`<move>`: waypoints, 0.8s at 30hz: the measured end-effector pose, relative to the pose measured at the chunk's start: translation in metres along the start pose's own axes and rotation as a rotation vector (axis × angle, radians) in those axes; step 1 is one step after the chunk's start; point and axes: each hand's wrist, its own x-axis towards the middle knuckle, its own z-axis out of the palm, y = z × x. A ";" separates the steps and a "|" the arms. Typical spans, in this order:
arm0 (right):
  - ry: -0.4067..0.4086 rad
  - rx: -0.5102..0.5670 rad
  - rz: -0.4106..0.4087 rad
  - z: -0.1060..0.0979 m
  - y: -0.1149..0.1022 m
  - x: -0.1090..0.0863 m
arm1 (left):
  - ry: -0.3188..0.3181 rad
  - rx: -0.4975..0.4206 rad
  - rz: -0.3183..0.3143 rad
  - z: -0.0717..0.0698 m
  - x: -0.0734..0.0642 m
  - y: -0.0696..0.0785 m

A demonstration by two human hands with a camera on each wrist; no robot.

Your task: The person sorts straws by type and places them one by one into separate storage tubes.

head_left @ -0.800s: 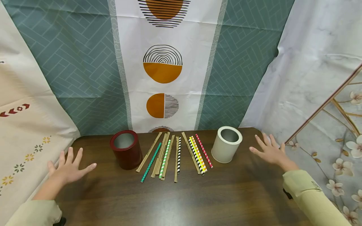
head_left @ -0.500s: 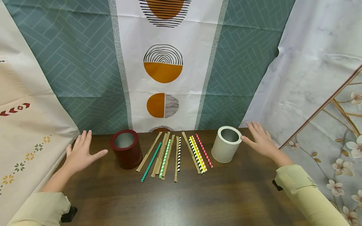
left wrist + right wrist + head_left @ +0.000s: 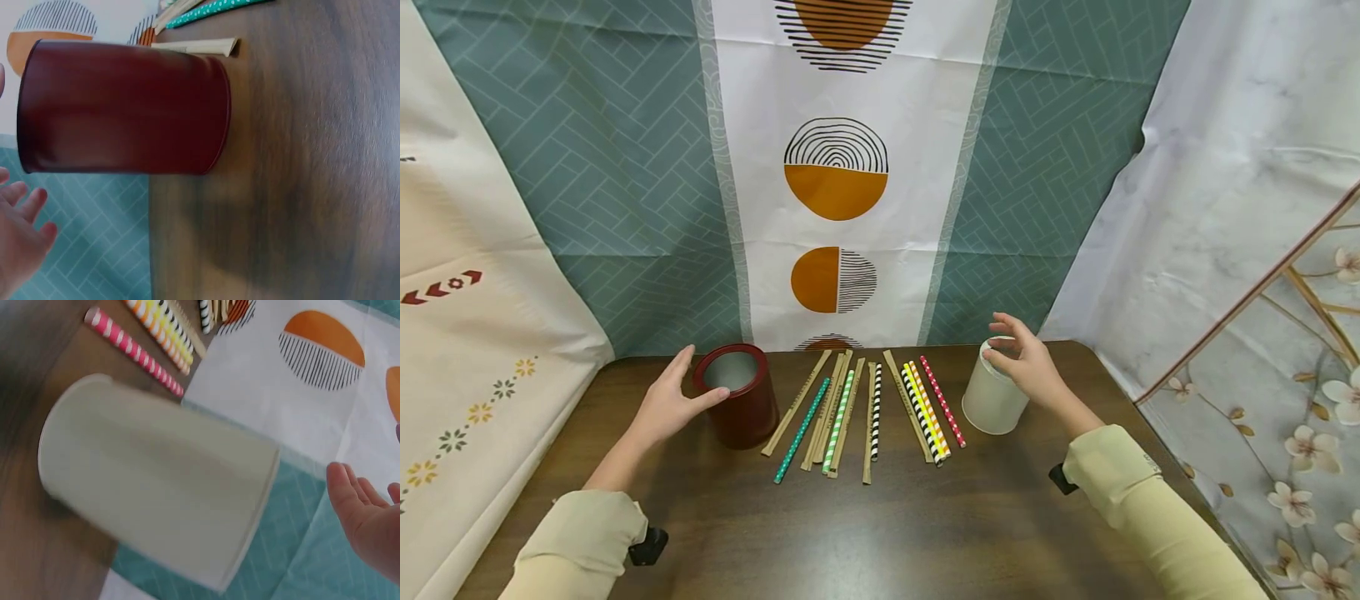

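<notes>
A dark red canister stands upright on the left side of the brown table, its mouth facing up. My left hand is at its left, thumb and fingers spread around the rim's height. A gap shows between those fingers and the canister in the left wrist view. On the right stands a cream-white canister, upright, its mouth partly hidden by my right hand. The right hand has loosely bent fingers above the rim; the right wrist view shows them apart from the canister. Neither hand holds anything.
Between the canisters lie several straws: a teal dotted one, a green striped one, a red dotted one, and others in brown paper sleeves. A patterned curtain hangs behind the table.
Both hands have moved inward from the table's sides, the left to the red canister, the right over the white one. The right fingers have bent more. Canisters and straws stay in place.
</notes>
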 end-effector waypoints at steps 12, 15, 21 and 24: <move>-0.114 0.266 0.119 0.042 0.013 0.012 | 0.008 -0.003 -0.067 0.012 -0.002 -0.003; -0.123 0.326 0.186 0.051 0.019 0.015 | 0.014 -0.013 -0.086 0.014 -0.002 -0.004; -0.120 0.402 0.303 0.068 0.028 0.021 | 0.027 -0.040 -0.107 0.016 -0.002 -0.005; -0.127 0.391 0.342 0.077 0.032 0.025 | 0.031 -0.053 -0.116 0.017 -0.001 -0.005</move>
